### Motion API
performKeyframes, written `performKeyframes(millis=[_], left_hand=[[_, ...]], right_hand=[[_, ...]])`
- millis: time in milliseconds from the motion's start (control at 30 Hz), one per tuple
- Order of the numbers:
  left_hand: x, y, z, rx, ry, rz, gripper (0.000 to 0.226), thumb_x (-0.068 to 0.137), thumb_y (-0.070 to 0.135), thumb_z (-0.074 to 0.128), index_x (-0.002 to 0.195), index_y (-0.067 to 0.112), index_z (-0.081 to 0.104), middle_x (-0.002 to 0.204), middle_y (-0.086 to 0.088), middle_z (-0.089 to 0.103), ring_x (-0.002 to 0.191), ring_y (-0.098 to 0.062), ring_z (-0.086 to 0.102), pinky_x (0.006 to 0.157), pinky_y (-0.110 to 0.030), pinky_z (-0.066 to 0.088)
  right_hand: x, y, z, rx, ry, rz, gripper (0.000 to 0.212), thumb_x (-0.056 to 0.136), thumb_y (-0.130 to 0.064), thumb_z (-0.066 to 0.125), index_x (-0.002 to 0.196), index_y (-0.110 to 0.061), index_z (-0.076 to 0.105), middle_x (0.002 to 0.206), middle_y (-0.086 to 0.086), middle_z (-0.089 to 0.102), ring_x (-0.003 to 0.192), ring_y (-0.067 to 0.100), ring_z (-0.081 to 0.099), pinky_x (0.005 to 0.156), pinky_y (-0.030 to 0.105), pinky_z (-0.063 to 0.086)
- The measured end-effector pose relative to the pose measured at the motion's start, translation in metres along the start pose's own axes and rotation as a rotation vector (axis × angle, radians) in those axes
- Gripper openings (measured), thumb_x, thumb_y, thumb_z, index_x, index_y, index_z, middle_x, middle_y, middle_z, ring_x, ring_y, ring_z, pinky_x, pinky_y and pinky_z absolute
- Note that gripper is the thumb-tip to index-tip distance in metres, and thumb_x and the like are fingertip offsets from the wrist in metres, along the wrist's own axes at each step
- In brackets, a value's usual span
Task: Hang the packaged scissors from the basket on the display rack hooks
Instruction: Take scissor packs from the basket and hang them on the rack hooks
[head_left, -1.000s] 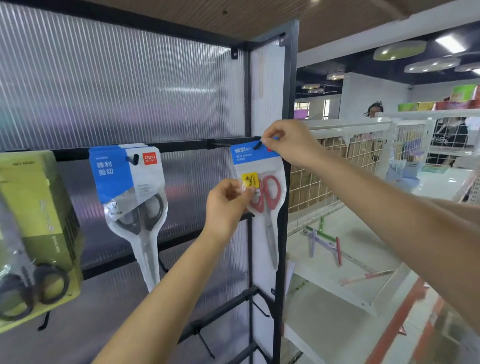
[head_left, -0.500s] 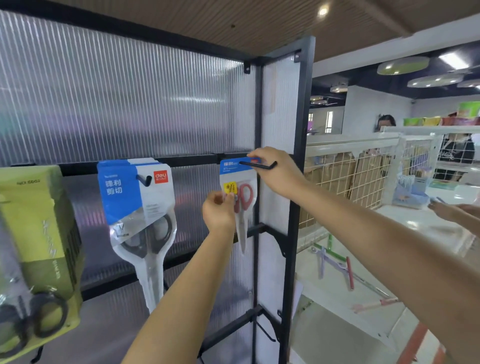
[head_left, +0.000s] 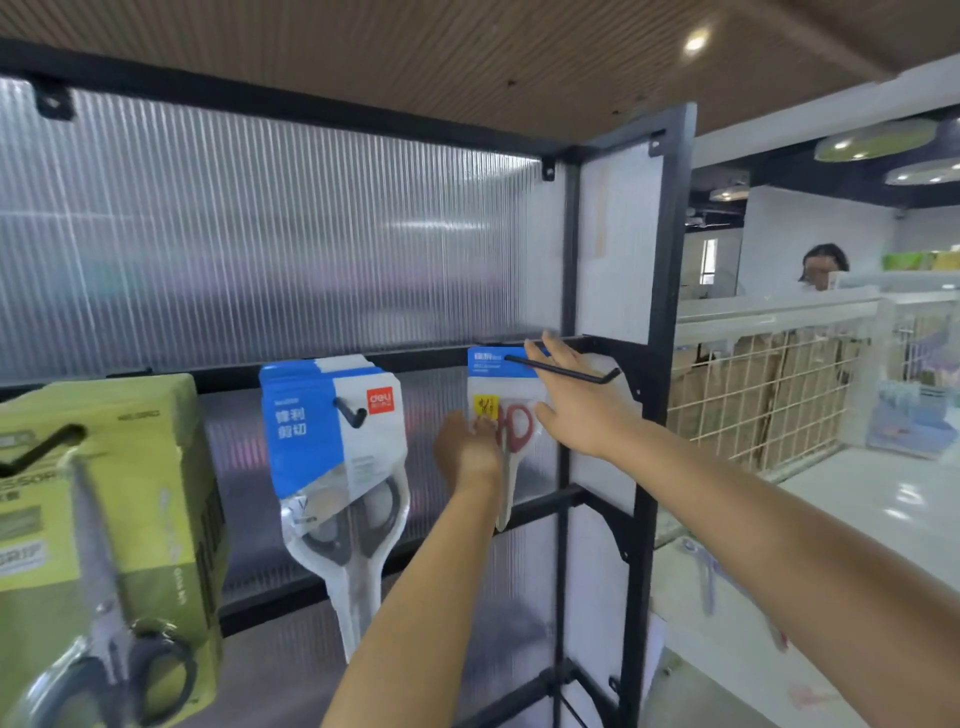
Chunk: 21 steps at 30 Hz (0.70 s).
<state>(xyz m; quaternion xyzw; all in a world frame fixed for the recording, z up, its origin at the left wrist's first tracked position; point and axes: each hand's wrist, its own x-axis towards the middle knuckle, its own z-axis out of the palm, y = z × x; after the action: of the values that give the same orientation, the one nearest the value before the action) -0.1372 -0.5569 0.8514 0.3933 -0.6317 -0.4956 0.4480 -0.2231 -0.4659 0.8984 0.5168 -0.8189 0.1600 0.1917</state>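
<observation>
While my left hand (head_left: 467, 452) pinches the red scissors pack (head_left: 506, 410) by its lower edge, the pack hangs on the hook (head_left: 563, 370); my right hand (head_left: 576, 400) is spread wide beside it.

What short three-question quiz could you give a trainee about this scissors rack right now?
1. True or false: the red-handled scissors pack is already threaded onto the black hook.
2. Which hand pinches the lower part of that pack? A) left hand B) right hand C) neither
3. Fill in: between the red-handled pack and the green pack hangs a pack with a ____ and white card.

Key
1. True: the hook passes through the pack's blue header and sticks out toward the camera.
2. A: the left hand grips it by the yellow sticker, while the right hand is open with its fingers spread by the hook.
3. Blue.
</observation>
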Motion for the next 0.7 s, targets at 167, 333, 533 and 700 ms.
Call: performKeyframes(millis=[167, 333, 533, 700], left_hand=[[-0.023, -0.011, 0.001, 0.15, 0.026, 0.327, 0.016, 0.092, 0.012, 0.047, 0.108, 0.01, 0.052, 0.116, -0.01, 0.057, 0.111, -0.027, 0.055, 0.088, -0.036, 0.047], [-0.054, -0.011, -0.002, 0.503, 0.032, 0.784, 0.039, 0.085, 0.007, 0.061, 0.122, -0.001, 0.053, 0.131, -0.018, 0.051, 0.126, -0.037, 0.045, 0.099, -0.049, 0.045], [-0.129, -0.025, 0.006, 0.612, -0.16, 0.892, 0.027, 0.073, 0.007, 0.073, 0.096, -0.004, 0.065, 0.1, -0.021, 0.068, 0.095, -0.036, 0.066, 0.083, -0.044, 0.053], [-0.218, -0.048, 0.027, 0.674, -0.466, 0.774, 0.042, 0.098, 0.019, 0.044, 0.135, -0.002, 0.044, 0.143, -0.018, 0.043, 0.135, -0.031, 0.035, 0.112, -0.036, 0.025]], right_hand=[[-0.021, 0.0, -0.003, 0.019, 0.062, 0.055, 0.068, 0.095, -0.018, 0.045, 0.152, -0.015, 0.007, 0.159, 0.006, 0.003, 0.146, 0.019, 0.006, 0.117, 0.033, 0.015], [-0.058, 0.0, -0.02, -0.04, 0.068, 0.069, 0.061, 0.094, -0.019, 0.045, 0.148, -0.01, 0.017, 0.155, 0.007, 0.018, 0.14, 0.023, 0.023, 0.109, 0.037, 0.027], [-0.131, 0.016, -0.03, 0.056, 0.039, 0.178, 0.055, 0.096, -0.022, 0.041, 0.146, -0.007, 0.024, 0.152, 0.009, 0.027, 0.136, 0.026, 0.033, 0.109, 0.037, 0.032], [-0.229, 0.04, -0.025, 0.105, 0.004, 0.318, 0.048, 0.096, -0.022, 0.043, 0.142, -0.009, 0.034, 0.142, 0.01, 0.041, 0.125, 0.028, 0.044, 0.102, 0.034, 0.036]])
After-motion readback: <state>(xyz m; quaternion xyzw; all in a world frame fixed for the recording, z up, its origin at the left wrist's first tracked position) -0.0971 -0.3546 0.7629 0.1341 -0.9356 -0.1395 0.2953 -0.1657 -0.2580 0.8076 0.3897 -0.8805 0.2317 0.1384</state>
